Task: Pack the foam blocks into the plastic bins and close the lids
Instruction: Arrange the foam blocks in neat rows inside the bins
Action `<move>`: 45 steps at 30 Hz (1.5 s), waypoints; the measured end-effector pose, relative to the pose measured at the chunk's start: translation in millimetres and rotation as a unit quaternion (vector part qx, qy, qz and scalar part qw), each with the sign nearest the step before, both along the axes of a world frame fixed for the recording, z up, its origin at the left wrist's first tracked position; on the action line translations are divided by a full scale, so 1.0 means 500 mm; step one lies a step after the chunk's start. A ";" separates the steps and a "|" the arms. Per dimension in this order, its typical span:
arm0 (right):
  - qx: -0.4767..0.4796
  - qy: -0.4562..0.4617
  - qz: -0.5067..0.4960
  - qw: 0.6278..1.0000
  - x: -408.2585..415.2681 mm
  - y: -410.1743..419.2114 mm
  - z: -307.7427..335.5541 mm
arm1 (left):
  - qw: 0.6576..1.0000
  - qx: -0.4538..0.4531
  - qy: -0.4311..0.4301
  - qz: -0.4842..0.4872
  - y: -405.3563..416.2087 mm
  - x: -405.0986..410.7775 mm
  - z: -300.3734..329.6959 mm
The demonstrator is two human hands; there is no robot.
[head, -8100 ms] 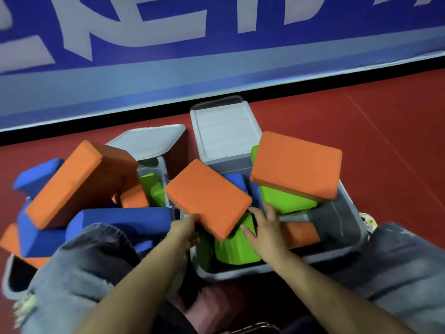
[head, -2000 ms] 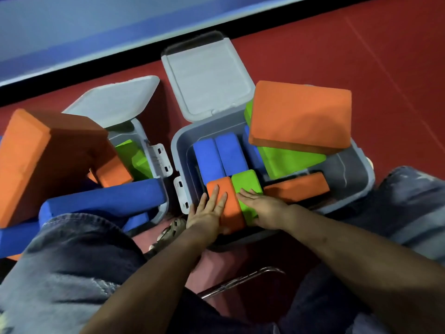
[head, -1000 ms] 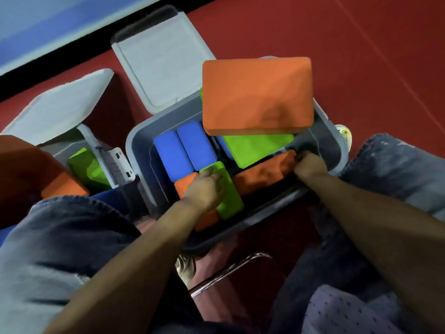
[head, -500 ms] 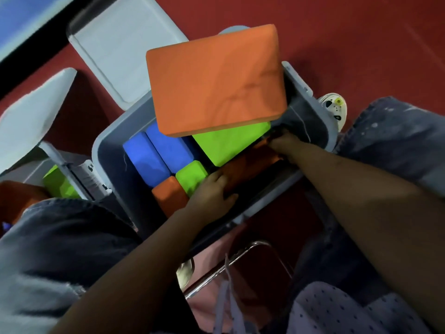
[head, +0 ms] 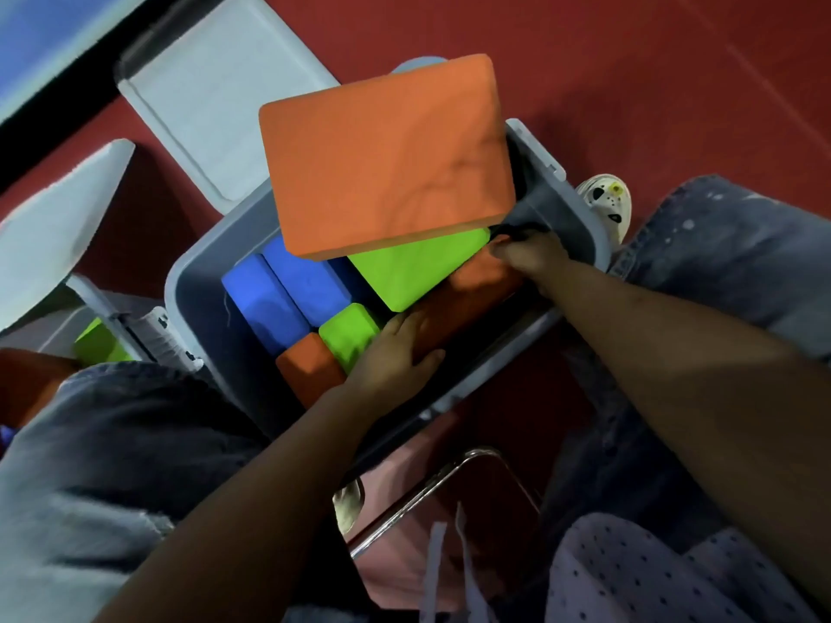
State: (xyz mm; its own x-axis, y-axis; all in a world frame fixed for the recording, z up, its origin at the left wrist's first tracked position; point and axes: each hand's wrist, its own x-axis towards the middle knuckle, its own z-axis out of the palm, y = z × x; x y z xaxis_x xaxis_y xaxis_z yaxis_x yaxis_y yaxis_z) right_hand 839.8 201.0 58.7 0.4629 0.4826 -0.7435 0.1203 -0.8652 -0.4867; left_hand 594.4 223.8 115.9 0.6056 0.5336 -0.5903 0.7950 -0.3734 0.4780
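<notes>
In the grey plastic bin (head: pixel 198 281), the left hand (head: pixel 395 353) presses flat and the right hand (head: pixel 530 258) grips the long orange foam block (head: pixel 472 290) (light, squashy, best held at its ends).

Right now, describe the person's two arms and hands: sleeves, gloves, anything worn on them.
Both forearms are bare to the frame edge, with no sleeve in view. The left hand and right hand wear no gloves, and no watch, ring or bracelet is visible. Nothing is marked on either arm. Faded blue denim covers the knees beside them.

Foam blocks (head: pixel 288 299) in bin (head: pixel 189 281), lid (head: pixel 216 96) behind.
</notes>
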 end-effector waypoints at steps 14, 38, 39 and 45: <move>0.057 -0.126 -0.141 0.980 -0.111 -0.041 0.150 | 0.993 -0.082 -0.032 0.083 0.015 0.006 0.077; 0.169 -0.257 -0.115 0.945 -0.190 -0.093 0.188 | 0.733 -0.396 -0.173 0.526 0.095 -0.026 0.066; 0.171 -0.255 -0.116 0.945 -0.189 -0.093 0.187 | 0.722 -0.409 -0.183 0.527 0.092 -0.018 0.064; 0.171 -0.244 -0.118 0.947 -0.184 -0.094 0.189 | 0.674 -0.426 -0.292 0.528 0.086 -0.001 0.058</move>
